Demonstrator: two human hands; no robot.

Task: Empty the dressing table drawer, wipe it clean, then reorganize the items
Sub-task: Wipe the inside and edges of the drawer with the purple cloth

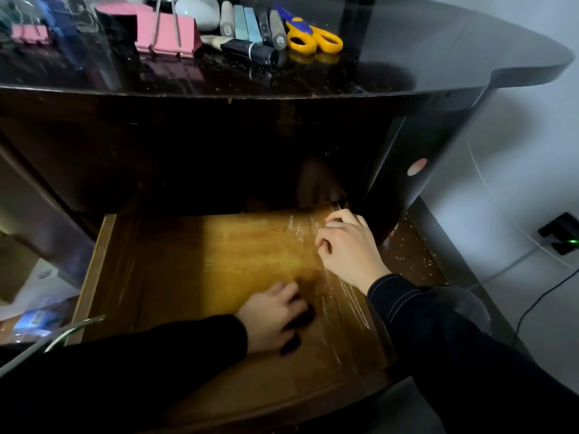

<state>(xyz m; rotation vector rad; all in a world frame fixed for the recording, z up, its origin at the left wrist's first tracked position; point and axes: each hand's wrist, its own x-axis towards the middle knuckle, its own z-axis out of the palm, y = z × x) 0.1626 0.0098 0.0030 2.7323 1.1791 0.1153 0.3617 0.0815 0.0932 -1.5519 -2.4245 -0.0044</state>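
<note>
The wooden drawer is pulled out and holds no loose items. A sheet of clear plastic film lies along its right side, creased and shiny. My right hand is at the drawer's back right, fingers curled and pinching the film's edge. My left hand rests on the drawer floor near the front, blurred, fingers spread towards the film; dark patches sit under its fingertips and I cannot tell what they are.
On the dark glossy tabletop above lie pink binder clips, a black tube, several grey and blue tubes and yellow scissors. A power strip with cables sits on the floor at right. A blue packet lies at left.
</note>
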